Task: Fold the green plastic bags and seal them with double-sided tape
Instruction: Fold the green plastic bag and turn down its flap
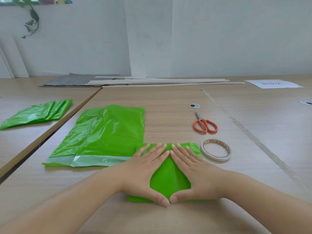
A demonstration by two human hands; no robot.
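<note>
A folded green plastic bag (169, 179) lies flat on the wooden table near me. My left hand (145, 168) and my right hand (194, 168) press down on it side by side, fingers straight, index fingertips and thumb tips nearly touching. To its left lies a larger unfolded green bag (104, 132) with a pale tape strip (87, 160) along its near edge. A roll of double-sided tape (216, 149) lies just right of my right hand.
Orange-handled scissors (204, 124) lie beyond the tape roll. A stack of green bags (37, 114) sits on the adjoining table at the left. Wooden sticks (160, 81), a grey sheet (74, 81) and a white paper sign (273, 83) lie at the far edge by the wall.
</note>
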